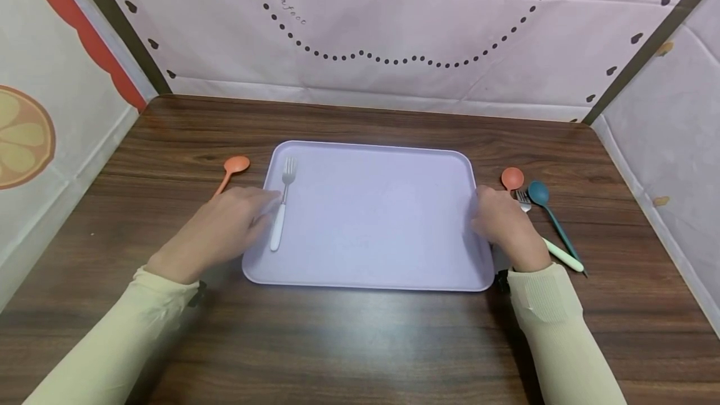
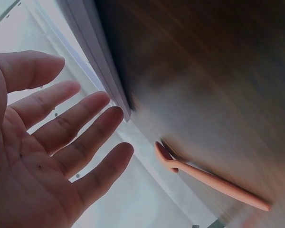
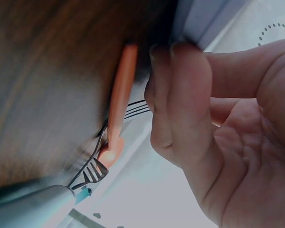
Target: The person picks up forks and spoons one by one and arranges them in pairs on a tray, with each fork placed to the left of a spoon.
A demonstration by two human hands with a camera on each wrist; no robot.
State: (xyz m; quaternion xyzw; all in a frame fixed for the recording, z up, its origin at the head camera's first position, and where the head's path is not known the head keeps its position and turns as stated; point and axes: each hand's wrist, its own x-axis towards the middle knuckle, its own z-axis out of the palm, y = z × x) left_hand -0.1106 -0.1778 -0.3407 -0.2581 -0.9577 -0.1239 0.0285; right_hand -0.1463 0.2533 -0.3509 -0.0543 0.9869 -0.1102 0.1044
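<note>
At the middle of the dark wood-grain table (image 1: 360, 342), a lilac rect. tray w/ rounded corners (image 1: 371, 220) is being flanked. At its 9 o'clock rim, the L hand (image 1: 225, 227) is being held wide, fingers spread; at 3, the R hand (image 1: 500, 220) is being held narrow, fingers bent—whether the rim's being pinched can't be told. A white-handled metal fork (image 1: 279, 227) is being borne on the tray nr 9. Btwn 9 & 10, an orange spoon (image 1: 237, 164) is being partly hidden by L hand. Nr 3, a 2nd orange spoon (image 1: 512, 178), teal spoon (image 1: 538, 192), metal fork head (image 1: 523, 199) & pale-green handle (image 1: 565, 256) are being grouped.
</note>
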